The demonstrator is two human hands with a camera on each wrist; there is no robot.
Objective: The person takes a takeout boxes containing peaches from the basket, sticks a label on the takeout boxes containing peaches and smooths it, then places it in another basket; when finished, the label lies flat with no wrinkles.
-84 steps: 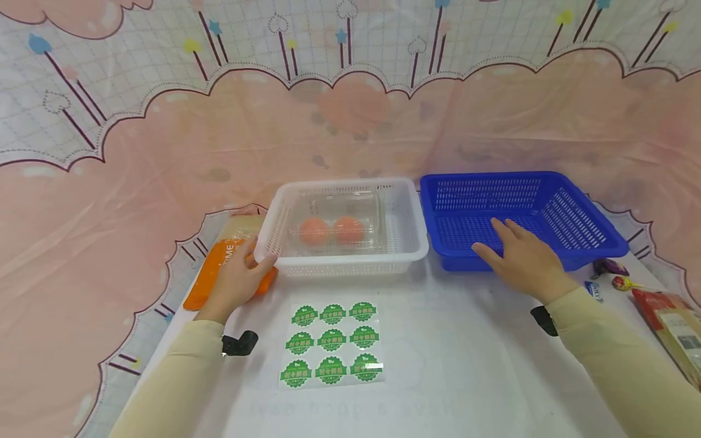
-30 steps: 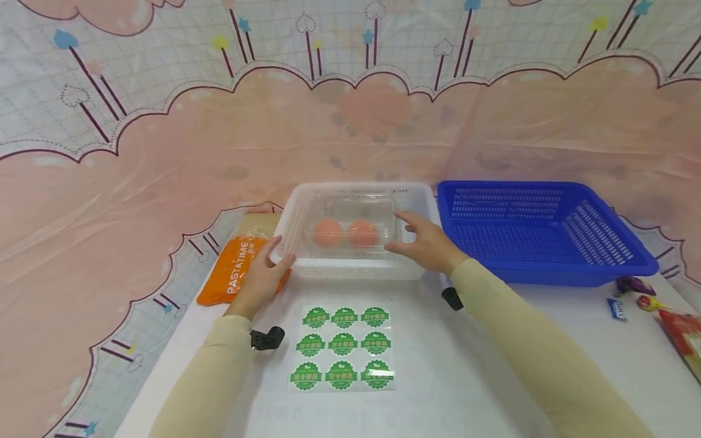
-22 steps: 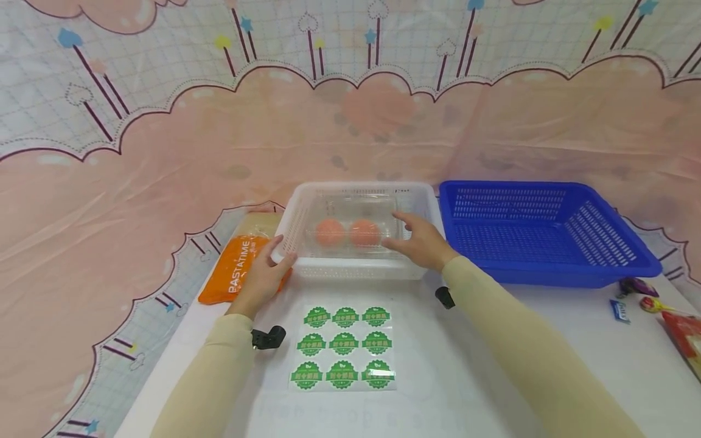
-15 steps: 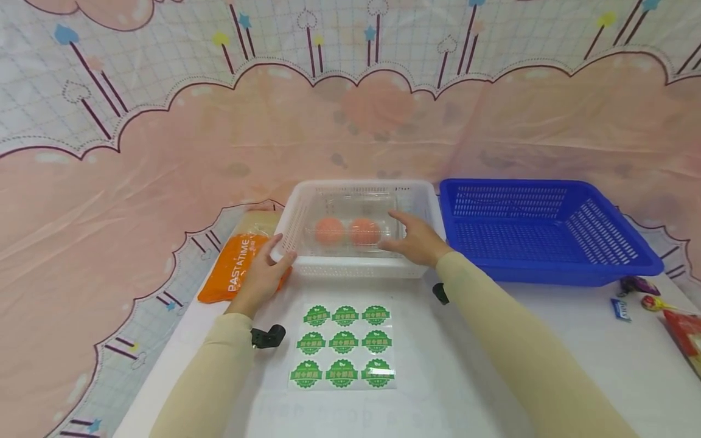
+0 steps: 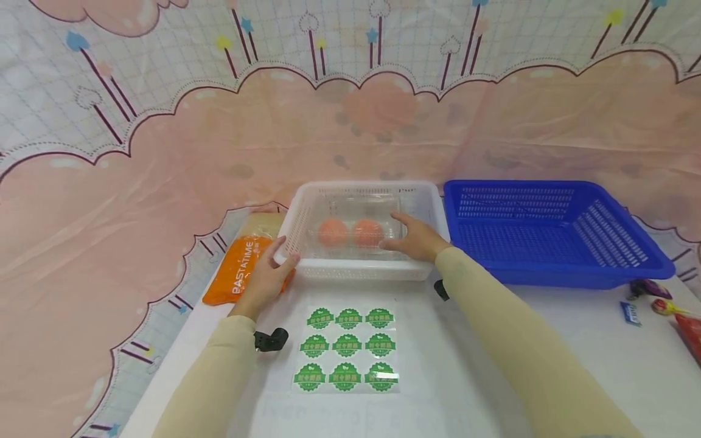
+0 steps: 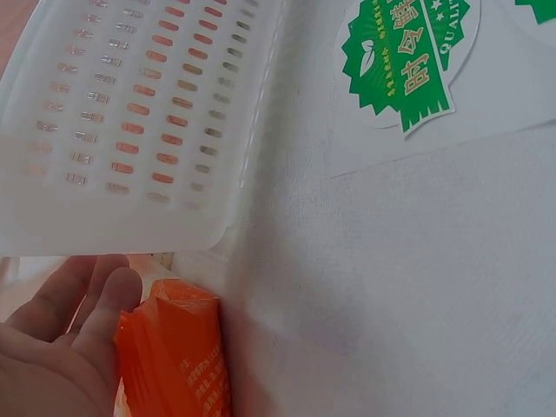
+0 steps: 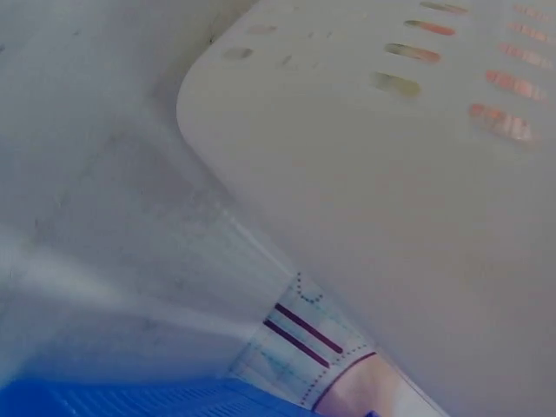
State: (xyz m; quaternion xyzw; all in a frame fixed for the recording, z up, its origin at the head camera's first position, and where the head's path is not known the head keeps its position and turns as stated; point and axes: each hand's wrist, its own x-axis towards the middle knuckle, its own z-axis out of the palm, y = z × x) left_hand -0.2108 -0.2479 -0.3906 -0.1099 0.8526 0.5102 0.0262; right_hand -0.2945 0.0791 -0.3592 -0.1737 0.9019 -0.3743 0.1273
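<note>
A white perforated basket [image 5: 372, 265] sits on the table, holding a clear plastic clamshell box [image 5: 350, 205] with two round orange fruits [image 5: 332, 232] in it. At the basket's front left corner is my left hand [image 5: 265, 277], its fingertips right at the rim, beside an orange PASTATIME bag [image 5: 230, 271]. In the left wrist view, the thumb and fingers of this hand are loosely extended by the corner. My right hand [image 5: 418, 240] reaches over the basket's right side. Its thumb and index finger are spread apart at the clear box's right end; the right wrist view does not show this hand.
To the right stands a blue perforated basket [image 5: 547, 240]. A sheet of green round stickers [image 5: 346, 345] lies in front of the white basket. Farther right are a small blue packet [image 5: 630, 313], a lollipop [image 5: 664, 306], a purple wrapped candy [image 5: 648, 288] and a red package [image 5: 691, 334].
My right hand has moved left, from over the blue basket to the clear box in the white basket. My left hand has stayed at the white basket's corner. The head view has shifted slightly.
</note>
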